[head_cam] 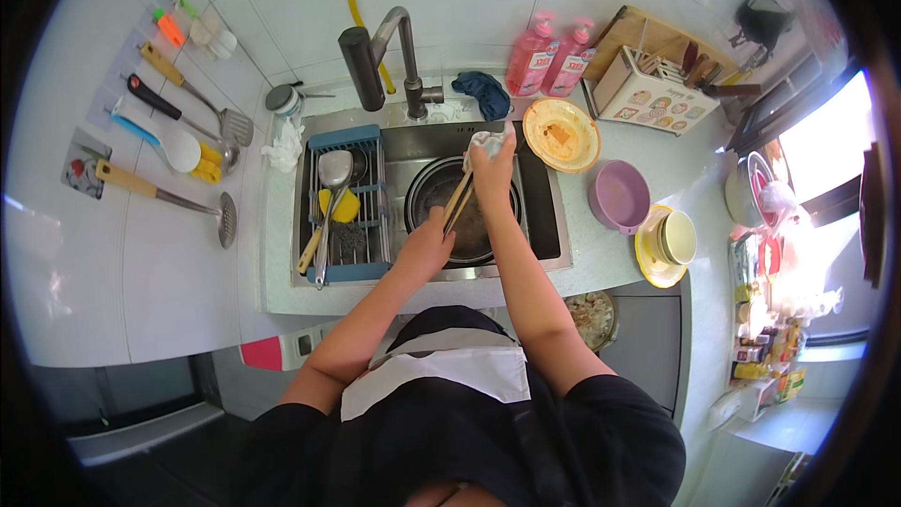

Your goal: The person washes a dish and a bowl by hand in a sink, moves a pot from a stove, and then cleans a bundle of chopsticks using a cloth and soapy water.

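Note:
My left hand (426, 248) grips one end of a bunch of wooden chopsticks (458, 201) with dark ends. Around their other end my right hand (494, 174) is closed, with a whitish wet cloth (481, 144) bunched against the sticks. Both hands are above a dark round pot (415, 186) that stands in the stainless steel sink (395, 135). Murky water shows inside the pot, and my hands and forearms cover part of it. The faucet (404, 35) stands behind the sink.
A blue-ended drying rack (345, 137) at the sink's left holds a ladle, a turner and a yellow sponge (339, 206). On the right are an orange-rimmed plate (561, 135), a purple bowl (619, 196), stacked yellow bowls (678, 238), pink pump bottles (531, 60) and a knife holder (651, 91).

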Demonstrator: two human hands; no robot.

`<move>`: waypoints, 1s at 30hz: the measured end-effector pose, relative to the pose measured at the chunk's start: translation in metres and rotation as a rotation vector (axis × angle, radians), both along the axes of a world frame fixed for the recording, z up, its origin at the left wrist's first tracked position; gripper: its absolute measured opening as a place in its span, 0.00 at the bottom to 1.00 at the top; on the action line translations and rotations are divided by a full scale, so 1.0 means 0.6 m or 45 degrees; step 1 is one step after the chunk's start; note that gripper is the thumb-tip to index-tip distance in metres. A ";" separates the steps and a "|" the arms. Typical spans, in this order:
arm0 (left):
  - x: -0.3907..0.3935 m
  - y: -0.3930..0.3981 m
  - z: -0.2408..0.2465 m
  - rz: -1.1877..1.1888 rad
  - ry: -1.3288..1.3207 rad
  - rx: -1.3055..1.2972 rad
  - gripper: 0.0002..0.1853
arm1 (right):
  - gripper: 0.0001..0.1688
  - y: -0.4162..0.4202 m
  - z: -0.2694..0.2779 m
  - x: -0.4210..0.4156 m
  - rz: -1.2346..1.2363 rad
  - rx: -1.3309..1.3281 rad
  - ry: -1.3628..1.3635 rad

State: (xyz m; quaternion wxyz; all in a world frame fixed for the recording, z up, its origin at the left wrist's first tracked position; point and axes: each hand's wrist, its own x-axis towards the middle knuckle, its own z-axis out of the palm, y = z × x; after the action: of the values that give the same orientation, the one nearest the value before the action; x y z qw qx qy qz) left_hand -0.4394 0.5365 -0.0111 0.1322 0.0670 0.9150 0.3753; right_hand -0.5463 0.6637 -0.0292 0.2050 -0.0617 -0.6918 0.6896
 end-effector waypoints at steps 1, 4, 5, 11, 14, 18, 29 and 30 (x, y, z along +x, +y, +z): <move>0.000 0.001 -0.003 0.003 0.078 -0.045 0.14 | 0.44 -0.002 -0.006 0.002 -0.040 0.057 0.055; 0.006 0.009 -0.005 0.024 0.218 -0.157 0.14 | 0.46 -0.013 -0.013 0.020 -0.041 0.076 0.092; 0.008 0.013 -0.001 0.036 0.203 -0.191 0.14 | 0.47 -0.013 -0.012 0.026 0.033 -0.032 0.025; 0.006 0.012 0.001 -0.012 0.156 0.048 0.16 | 0.37 0.009 0.032 0.006 0.254 -0.321 -0.089; -0.003 0.003 0.035 -0.029 -0.451 0.600 0.16 | 0.18 0.033 0.050 -0.019 0.351 -0.431 -0.201; 0.000 -0.013 0.055 -0.066 -1.037 1.469 0.13 | 0.13 0.036 0.065 -0.025 0.413 -0.721 -0.330; 0.006 0.013 0.026 0.131 -0.428 0.644 0.14 | 0.19 0.030 0.011 -0.058 0.130 -0.211 -0.289; 0.000 0.009 0.002 0.093 -0.189 0.406 0.16 | 0.21 0.028 0.004 -0.061 0.069 -0.093 -0.299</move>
State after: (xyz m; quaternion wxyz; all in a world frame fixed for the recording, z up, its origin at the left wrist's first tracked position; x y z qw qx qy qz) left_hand -0.4397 0.5418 -0.0101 0.1734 0.0257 0.8335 0.5240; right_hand -0.5832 0.6803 -0.0266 0.1013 -0.1307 -0.6870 0.7076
